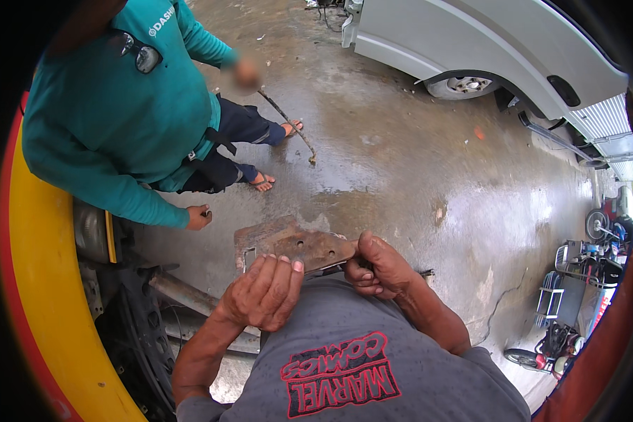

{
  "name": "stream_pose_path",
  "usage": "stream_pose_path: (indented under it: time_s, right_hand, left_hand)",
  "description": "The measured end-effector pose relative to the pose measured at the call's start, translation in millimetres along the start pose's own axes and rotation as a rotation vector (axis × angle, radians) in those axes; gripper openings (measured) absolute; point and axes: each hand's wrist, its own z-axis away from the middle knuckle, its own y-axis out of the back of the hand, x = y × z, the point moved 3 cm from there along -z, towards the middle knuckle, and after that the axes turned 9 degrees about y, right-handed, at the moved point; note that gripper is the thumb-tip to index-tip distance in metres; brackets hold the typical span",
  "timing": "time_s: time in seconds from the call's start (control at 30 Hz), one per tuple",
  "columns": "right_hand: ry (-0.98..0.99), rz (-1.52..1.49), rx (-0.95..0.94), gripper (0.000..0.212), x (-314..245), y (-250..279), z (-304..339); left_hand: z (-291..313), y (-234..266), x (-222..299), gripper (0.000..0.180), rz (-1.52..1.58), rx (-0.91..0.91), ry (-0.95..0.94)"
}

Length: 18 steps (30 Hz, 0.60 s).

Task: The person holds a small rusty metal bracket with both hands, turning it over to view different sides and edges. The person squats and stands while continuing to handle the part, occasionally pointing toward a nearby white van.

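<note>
A rusty metal plate (308,246) spans both grips: the left hand (264,292) clasps its near edge, the right hand (381,269) pinches its tapered end.

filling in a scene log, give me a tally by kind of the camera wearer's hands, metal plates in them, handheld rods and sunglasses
Bare hands: 2 (left hand, right hand)
Rusty metal plate: 1
Thin rod: 1
Sunglasses: 1
Total: 5

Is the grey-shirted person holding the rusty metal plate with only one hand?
No, the left hand and the right hand both hold the rusty metal plate.
</note>
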Motion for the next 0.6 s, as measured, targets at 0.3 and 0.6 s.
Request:
stream_pose_path:
  time_s: [0.3,0.6]
  right_hand:
    - [-0.026,0.229,0.039,0.026,-14,-12,-4]
    - [0.189,0.368,0.04,0.02,-7,-1,-9]
  left_hand:
    - [-7,-1,-5,0.032,-0.13,-0.051,-0.249]
    - [7,-10,6,0.027,-0.284,0.06,-0.122]
